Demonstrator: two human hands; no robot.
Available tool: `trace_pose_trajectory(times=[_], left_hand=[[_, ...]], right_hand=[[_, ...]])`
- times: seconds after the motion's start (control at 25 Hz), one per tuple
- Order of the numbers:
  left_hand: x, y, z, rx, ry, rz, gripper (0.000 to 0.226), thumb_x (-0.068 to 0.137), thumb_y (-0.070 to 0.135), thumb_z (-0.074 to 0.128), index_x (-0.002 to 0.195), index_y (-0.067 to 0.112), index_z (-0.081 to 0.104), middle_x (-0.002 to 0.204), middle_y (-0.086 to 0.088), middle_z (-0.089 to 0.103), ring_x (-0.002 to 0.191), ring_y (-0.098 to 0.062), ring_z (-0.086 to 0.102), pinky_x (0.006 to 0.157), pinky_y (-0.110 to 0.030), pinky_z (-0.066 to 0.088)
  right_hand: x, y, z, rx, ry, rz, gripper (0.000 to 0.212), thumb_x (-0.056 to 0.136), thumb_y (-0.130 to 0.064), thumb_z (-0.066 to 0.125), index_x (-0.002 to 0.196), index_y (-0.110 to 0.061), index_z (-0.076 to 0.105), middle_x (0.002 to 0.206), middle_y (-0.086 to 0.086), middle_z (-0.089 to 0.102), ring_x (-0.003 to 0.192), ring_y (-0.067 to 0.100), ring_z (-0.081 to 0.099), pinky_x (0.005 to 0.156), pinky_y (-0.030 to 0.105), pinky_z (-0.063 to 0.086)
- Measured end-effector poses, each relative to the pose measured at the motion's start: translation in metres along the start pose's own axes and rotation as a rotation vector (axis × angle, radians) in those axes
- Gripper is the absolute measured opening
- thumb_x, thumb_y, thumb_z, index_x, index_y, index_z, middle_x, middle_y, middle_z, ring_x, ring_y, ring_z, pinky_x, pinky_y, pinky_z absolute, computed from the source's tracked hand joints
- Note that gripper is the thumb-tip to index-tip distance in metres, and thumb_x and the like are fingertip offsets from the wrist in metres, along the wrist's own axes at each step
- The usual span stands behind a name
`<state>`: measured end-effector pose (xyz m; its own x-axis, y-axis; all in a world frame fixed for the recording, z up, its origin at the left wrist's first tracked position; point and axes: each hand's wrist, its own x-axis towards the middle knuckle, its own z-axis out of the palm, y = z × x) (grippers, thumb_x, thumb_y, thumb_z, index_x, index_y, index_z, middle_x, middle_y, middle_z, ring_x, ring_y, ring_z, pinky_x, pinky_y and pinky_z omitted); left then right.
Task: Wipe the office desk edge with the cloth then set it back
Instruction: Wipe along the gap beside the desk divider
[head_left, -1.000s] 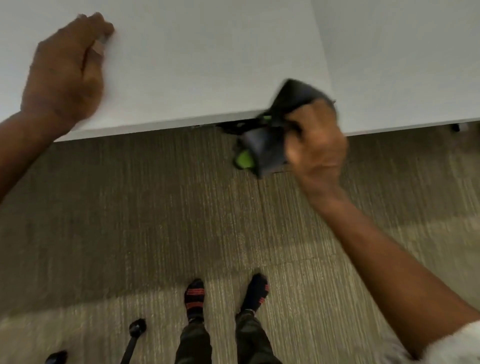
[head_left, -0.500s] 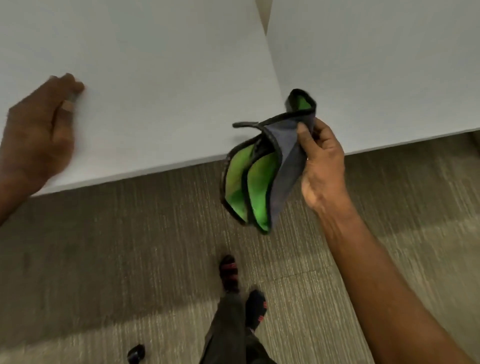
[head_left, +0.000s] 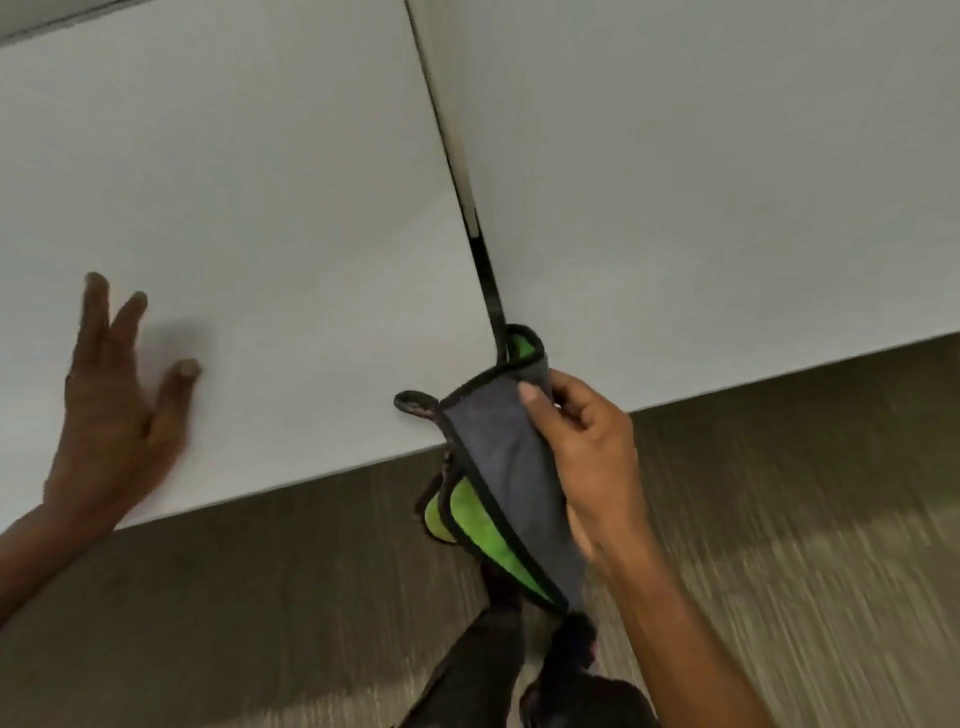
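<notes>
My left hand (head_left: 111, 410) lies flat on the white tabletop (head_left: 270, 208), fingers spread apart and holding nothing, close to the near edge. To the right, my right hand (head_left: 587, 457) has thumb and fingers clamped on the cloth (head_left: 506, 467) — grey outside, green inside, black trim. It hangs folded below my fingers, over the tabletop edge, its top corner at the dark gap (head_left: 480, 249) between the two tabletops.

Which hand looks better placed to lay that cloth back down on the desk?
The right hand. It already pinches the grey-and-green cloth by its upper edge, right at the near edge of the white desk. The left hand lies open and flat on the desktop, well away from the cloth.
</notes>
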<state>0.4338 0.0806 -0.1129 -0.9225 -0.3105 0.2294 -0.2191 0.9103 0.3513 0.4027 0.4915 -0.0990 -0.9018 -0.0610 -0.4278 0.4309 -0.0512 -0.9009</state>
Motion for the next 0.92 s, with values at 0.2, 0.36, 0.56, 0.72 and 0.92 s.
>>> trace_pose_trajectory(times=[0.2,0.36,0.56,0.72,0.92], left_hand=[[0.038,0.173,0.037,-0.029,-0.253,0.217,0.061,0.115,0.038,0.030,0.171,0.014,0.025,0.180,0.001,0.015,0.169,-0.017,0.008,0.137,-0.038,0.000],[0.037,0.165,0.042,0.026,-0.360,0.121,0.063,0.115,0.046,0.021,0.172,0.020,0.025,0.181,0.004,0.015,0.168,-0.007,0.005,0.138,-0.038,0.000],[0.029,0.161,0.045,0.085,-0.338,0.093,0.061,0.115,0.042,0.021,0.172,0.021,0.022,0.181,0.008,0.013,0.167,-0.003,0.003,0.137,-0.036,0.001],[0.030,0.164,0.044,0.101,-0.321,0.100,0.059,0.115,0.036,0.024,0.172,0.018,0.026,0.180,0.006,0.017,0.168,-0.004,0.008,0.138,-0.040,0.006],[0.030,0.162,0.044,0.090,-0.312,0.101,0.057,0.115,0.031,0.026,0.170,0.016,0.029,0.179,0.005,0.020,0.168,-0.006,0.010,0.138,-0.039,0.007]], right_hand=[[0.108,-0.037,0.031,-0.142,-0.051,-0.231,0.030,0.096,-0.024,0.068,0.126,-0.019,0.070,0.118,-0.004,0.075,0.111,0.008,0.068,0.101,0.037,0.055],[0.118,-0.042,0.038,-0.225,-0.041,-0.345,0.035,0.100,-0.019,0.061,0.135,-0.018,0.064,0.130,-0.002,0.069,0.121,0.010,0.064,0.104,0.030,0.051],[0.017,0.008,-0.017,-0.082,-0.122,-0.266,0.035,0.100,-0.018,0.063,0.134,-0.024,0.063,0.125,-0.017,0.068,0.110,-0.010,0.064,0.092,0.011,0.052],[0.130,-0.038,0.036,-0.224,-0.047,-0.370,0.030,0.100,-0.014,0.061,0.130,-0.012,0.067,0.116,-0.004,0.074,0.100,-0.005,0.063,0.084,-0.004,0.041],[0.100,-0.030,0.025,-0.207,-0.024,-0.354,0.031,0.100,-0.012,0.062,0.130,-0.012,0.066,0.101,-0.015,0.069,0.091,-0.019,0.058,0.082,0.004,0.048]])
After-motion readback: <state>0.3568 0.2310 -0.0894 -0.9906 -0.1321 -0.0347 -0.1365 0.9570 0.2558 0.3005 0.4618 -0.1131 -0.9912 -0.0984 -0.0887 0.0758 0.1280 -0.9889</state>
